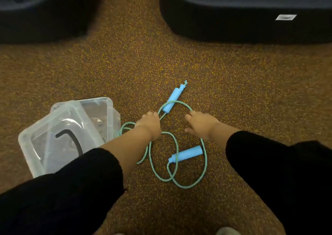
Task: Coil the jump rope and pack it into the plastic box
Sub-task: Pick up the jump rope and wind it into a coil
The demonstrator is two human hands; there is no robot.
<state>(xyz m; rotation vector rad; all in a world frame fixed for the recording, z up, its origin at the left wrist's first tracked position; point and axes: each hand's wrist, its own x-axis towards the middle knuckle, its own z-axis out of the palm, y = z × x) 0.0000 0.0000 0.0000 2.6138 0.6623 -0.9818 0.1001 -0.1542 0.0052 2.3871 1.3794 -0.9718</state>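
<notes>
Item under task: a jump rope with a thin teal-green braided cord (pixel 204 155) and two light-blue cylindrical plastic handles. It lies uncoiled in loose, crossing loops on the brown rubber floor flecked with yellow (pixel 136 64), just beside and outside the box. The far handle (pixel 173 98) lies diagonally, its narrow end pointing away, with a small knot of cord at its tip. The near handle (pixel 186 154) lies tilted, its narrow end toward the left, inside the largest loop.

The clear plastic storage box (pixel 109 112) sits on the floor left of the rope. Its transparent lid with a black curved handle (pixel 53 141) lies skewed across it, part on, part off.

Left hand (pixel 150 125): back toward the camera, fingers curled down at the cord near the far handle; the cord runs out from under the knuckles, so it appears to grip it. Right hand (pixel 201 124): fingers partly spread, fingertips at the top arc of the loop; whether it has hold of the cord cannot be told.

Obscured: both palms; the cord beneath the left forearm; the box's near corner behind the black sleeve (pixel 75 181). Box contents are unclear through glare. Dark machine bases (pixel 233 19) are cut off at the top edge.
</notes>
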